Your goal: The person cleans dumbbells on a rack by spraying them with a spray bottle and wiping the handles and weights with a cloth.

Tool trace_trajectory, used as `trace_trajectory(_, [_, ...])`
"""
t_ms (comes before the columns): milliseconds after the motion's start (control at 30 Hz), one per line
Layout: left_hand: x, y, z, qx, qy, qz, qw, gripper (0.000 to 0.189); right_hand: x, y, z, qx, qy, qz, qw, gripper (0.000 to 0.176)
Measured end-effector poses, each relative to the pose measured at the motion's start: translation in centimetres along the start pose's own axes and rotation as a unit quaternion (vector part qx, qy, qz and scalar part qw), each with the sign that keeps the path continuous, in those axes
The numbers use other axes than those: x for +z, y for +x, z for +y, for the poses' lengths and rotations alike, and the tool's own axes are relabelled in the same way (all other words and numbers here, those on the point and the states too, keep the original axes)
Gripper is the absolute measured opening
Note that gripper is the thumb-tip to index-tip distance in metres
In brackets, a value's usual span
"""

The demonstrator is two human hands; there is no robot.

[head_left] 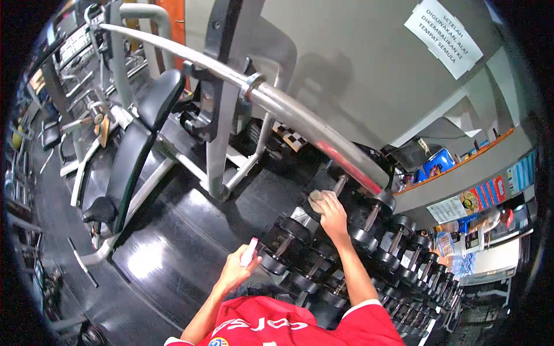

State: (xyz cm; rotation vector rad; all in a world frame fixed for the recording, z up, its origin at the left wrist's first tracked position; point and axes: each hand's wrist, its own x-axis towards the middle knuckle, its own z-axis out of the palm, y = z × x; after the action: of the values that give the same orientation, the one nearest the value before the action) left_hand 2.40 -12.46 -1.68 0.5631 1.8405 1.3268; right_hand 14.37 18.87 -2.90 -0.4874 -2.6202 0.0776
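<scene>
My left hand (234, 270) is closed around a slim white bottle (249, 255) with red at its tip, held upright in front of the red shirt. Farther forward, my right hand (333, 218) grips a folded beige cloth (315, 201). That cloth is right beside a dumbbell (340, 185) at the far end of the rack, close to its metal handle. Another dumbbell (282, 244) lies between my two hands, with black round heads and a silver handle.
Rows of dumbbells (392, 242) stretch away to the right. A thick barbell (311, 130) juts out above them from a steel bench frame (217, 115). Left of it stands a black padded bench (131, 164). A paper sign (443, 37) hangs on the grey wall.
</scene>
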Motion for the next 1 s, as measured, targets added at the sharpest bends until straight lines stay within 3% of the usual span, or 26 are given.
trace_trajectory(33, [0.4,-0.8,0.0,-0.001,-0.013,0.008,1.0,0.02,0.7,0.8,0.1,-0.008,0.005,-0.003,1.0,0.037])
trace_trajectory(100, [0.9,-2.7,-0.2,-0.007,-0.029,0.026,0.999,0.02,2.6,1.9,0.2,-0.077,-0.053,-0.101,0.99,0.035])
trace_trajectory(133, [1.3,-3.7,-0.3,0.02,-0.017,0.047,0.999,0.02,3.4,2.2,0.3,-0.117,-0.081,-0.092,0.985,0.034])
trace_trajectory(200, [2.2,-5.7,-1.3,0.043,-0.007,0.076,0.996,0.02,4.1,2.5,-0.1,-0.118,-0.109,-0.127,0.979,0.033])
trace_trajectory(300, [3.2,-8.7,-3.2,0.033,-0.062,0.085,0.994,0.021,3.2,1.7,0.6,-0.126,-0.058,-0.059,0.989,0.03])
trace_trajectory(500, [3.7,-15.4,-4.9,0.058,-0.004,0.123,0.991,0.02,-1.9,-3.7,-0.1,0.003,0.015,-0.005,1.0,0.044])
trace_trajectory(633, [4.3,-18.1,-5.9,0.012,-0.039,0.161,0.986,0.02,-2.0,-6.2,0.3,0.07,0.02,-0.01,0.997,0.044])
trace_trajectory(733, [4.5,-19.0,-6.3,-0.028,-0.075,0.158,0.984,0.019,-1.6,-6.2,0.3,0.094,0.037,-0.019,0.995,0.043])
trace_trajectory(800, [4.9,-19.3,-6.3,0.048,-0.015,0.179,0.983,0.022,-1.4,-6.3,0.3,0.096,0.053,-0.01,0.994,0.044])
trace_trajectory(833, [5.1,-19.5,-6.1,0.005,-0.076,0.159,0.984,0.022,-1.4,-6.4,0.2,0.088,0.06,-0.001,0.994,0.047])
trace_trajectory(1000, [5.5,-19.6,-5.5,0.0,-0.076,0.138,0.988,0.02,-1.1,-6.5,0.3,0.09,0.07,-0.013,0.993,0.049])
